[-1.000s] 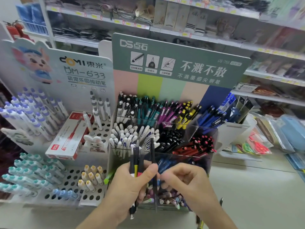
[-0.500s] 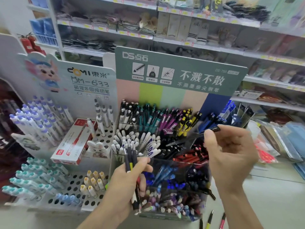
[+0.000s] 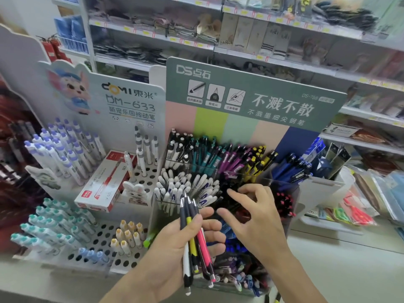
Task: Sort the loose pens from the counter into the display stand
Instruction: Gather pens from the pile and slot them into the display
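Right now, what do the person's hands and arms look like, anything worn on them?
Both are bare. The left hand and the right hand carry no gloves, rings, watch or bracelet that shows, and both forearms are uncovered down to the bottom edge of the picture, with no sleeve in view. Fingernails look short and unpainted.

Counter (image 3: 328, 270) w/ pen stands (image 3: 282, 191) on it.

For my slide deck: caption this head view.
Left hand grips a pen bundle; empty right hand reaches toward it, before the display stand.
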Demonstrator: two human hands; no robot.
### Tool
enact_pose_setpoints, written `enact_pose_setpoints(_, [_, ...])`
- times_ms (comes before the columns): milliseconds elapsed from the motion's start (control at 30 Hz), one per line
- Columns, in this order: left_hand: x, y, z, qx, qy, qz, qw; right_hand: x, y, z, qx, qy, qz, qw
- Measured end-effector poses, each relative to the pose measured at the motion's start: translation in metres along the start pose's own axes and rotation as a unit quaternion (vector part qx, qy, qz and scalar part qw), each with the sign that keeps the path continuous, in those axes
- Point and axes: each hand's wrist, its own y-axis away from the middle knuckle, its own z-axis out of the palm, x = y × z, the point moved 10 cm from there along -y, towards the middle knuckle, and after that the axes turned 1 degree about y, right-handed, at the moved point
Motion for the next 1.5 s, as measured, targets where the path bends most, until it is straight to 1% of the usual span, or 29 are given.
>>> enact_pose_setpoints(67, [-0.003, 0.000, 0.002, -0.013, 0.000, -0.014, 1.000, 0.003, -0.003, -0.005, 0.029, 0.013, 0.011, 0.999])
enact_pose_setpoints(133, [-0.006, 0.000, 0.002, -0.011, -0.004, -0.019, 1.000, 0.006, -0.008, -0.016, 0.070, -0.008, 0.055, 0.996])
enact_pose_setpoints(200, [-0.007, -0.003, -0.003, 0.014, -0.008, -0.011, 1.000, -0.004, -0.008, -0.031, 0.101, -0.071, 0.079, 0.989])
enact_pose_setpoints(233, [-0.007, -0.004, -0.006, 0.025, -0.005, -0.007, 1.000, -0.015, -0.007, -0.037, 0.096, -0.121, 0.079, 0.985])
enact_pose_setpoints(267, [-0.007, -0.005, -0.009, 0.030, -0.002, -0.004, 1.000, -0.025, -0.005, -0.038, 0.064, -0.183, 0.086, 0.977])
enact_pose_setpoints(333, [-0.006, -0.006, -0.013, 0.040, -0.003, 0.002, 0.999, -0.042, 0.005, -0.022, -0.062, -0.286, 0.138, 0.946])
enact_pose_setpoints(367, [-0.004, -0.007, -0.017, 0.048, -0.005, 0.009, 0.999, -0.048, 0.014, -0.012, -0.124, -0.307, 0.161, 0.930])
enact_pose_setpoints(400, [-0.002, -0.006, -0.020, 0.055, 0.002, 0.017, 0.998, -0.053, 0.024, -0.004, -0.169, -0.309, 0.175, 0.919])
enact_pose_setpoints(467, [0.002, -0.006, -0.023, 0.062, 0.034, 0.034, 0.997, -0.058, 0.038, 0.008, -0.219, -0.294, 0.189, 0.911])
enact_pose_setpoints(533, [0.004, -0.007, -0.024, 0.067, 0.060, 0.040, 0.995, -0.060, 0.044, 0.017, -0.227, -0.281, 0.197, 0.912])
enact_pose_setpoints(600, [0.005, -0.006, -0.024, 0.065, 0.070, 0.037, 0.995, -0.056, 0.045, 0.019, -0.211, -0.280, 0.219, 0.910])
enact_pose_setpoints(733, [0.011, -0.003, -0.019, 0.034, 0.089, 0.044, 0.994, -0.048, 0.051, 0.020, -0.212, -0.295, 0.254, 0.896])
enact_pose_setpoints(767, [0.012, -0.003, -0.018, 0.028, 0.091, 0.050, 0.994, -0.046, 0.055, 0.022, -0.222, -0.308, 0.273, 0.884])
enact_pose_setpoints(833, [0.015, -0.002, -0.018, 0.030, 0.084, 0.068, 0.994, -0.047, 0.065, 0.034, -0.244, -0.372, 0.325, 0.835])
enact_pose_setpoints(867, [0.016, -0.002, -0.018, 0.033, 0.073, 0.078, 0.994, -0.047, 0.069, 0.039, -0.243, -0.400, 0.345, 0.814])
enact_pose_setpoints(900, [0.017, -0.003, -0.018, 0.036, 0.058, 0.086, 0.994, -0.044, 0.071, 0.039, -0.230, -0.409, 0.352, 0.810])
enact_pose_setpoints(933, [0.017, -0.003, -0.018, 0.037, 0.040, 0.090, 0.994, -0.040, 0.071, 0.037, -0.210, -0.411, 0.359, 0.811])
enact_pose_setpoints(1067, [0.017, -0.004, -0.022, 0.054, -0.013, 0.094, 0.994, -0.025, 0.066, 0.023, -0.124, -0.397, 0.361, 0.835])
enact_pose_setpoints(1200, [0.009, -0.005, -0.024, 0.074, -0.021, 0.079, 0.994, -0.027, 0.066, 0.011, -0.042, -0.419, 0.366, 0.830])
enact_pose_setpoints(1300, [0.000, -0.009, -0.029, 0.099, -0.016, 0.044, 0.994, -0.030, 0.073, 0.009, -0.003, -0.415, 0.365, 0.833])
enact_pose_setpoints(1367, [-0.004, -0.011, -0.032, 0.108, 0.031, 0.022, 0.993, -0.034, 0.077, 0.012, -0.018, -0.397, 0.356, 0.846])
enact_pose_setpoints(1433, [-0.006, -0.015, -0.030, 0.093, 0.078, 0.012, 0.993, -0.040, 0.081, 0.020, -0.075, -0.374, 0.340, 0.859])
enact_pose_setpoints(1500, [-0.006, -0.019, -0.027, 0.079, 0.094, 0.020, 0.992, -0.045, 0.084, 0.026, -0.122, -0.368, 0.334, 0.859])
